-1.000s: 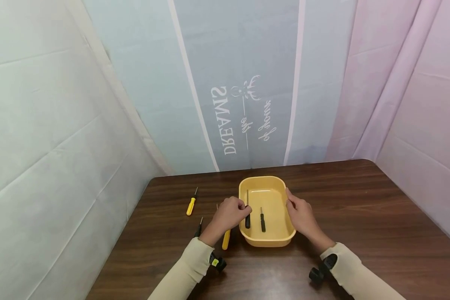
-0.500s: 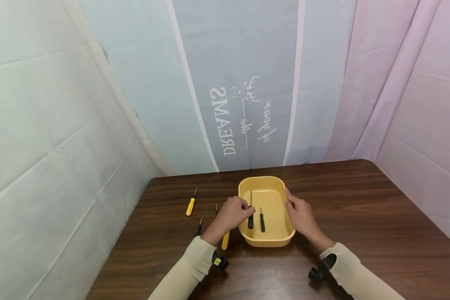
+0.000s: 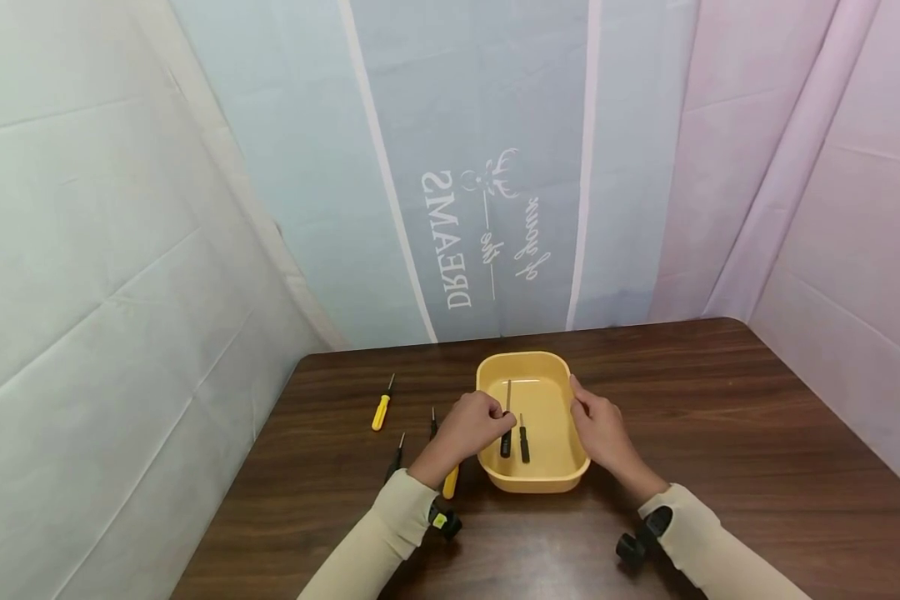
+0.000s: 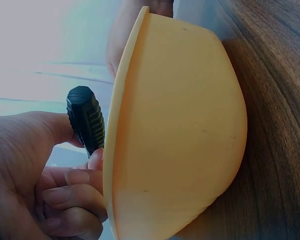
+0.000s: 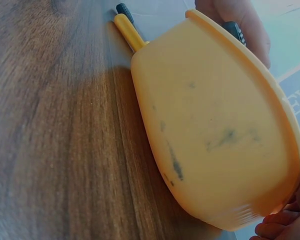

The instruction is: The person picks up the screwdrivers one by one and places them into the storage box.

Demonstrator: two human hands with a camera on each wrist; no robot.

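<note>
black screwdriver (image 3: 506, 439) moved further into tub (image 3: 562, 367), yellow screwdriver (image 3: 379, 410) left

Screwdriver (image 3: 506, 429) moved rightward (slightly).

Two bare hands, left hand (image 3: 467, 427) and right hand (image 3: 602, 431), long cream-coloured sleeves (image 3: 390, 533) reaching the wrists, small black camera mount (image 3: 640, 536) strapped under each wrist, the left one with a yellow tag

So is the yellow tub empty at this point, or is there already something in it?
Not empty. One black screwdriver lies on the floor of the yellow tub, and the left hand holds a second black-handled screwdriver inside it.
</note>
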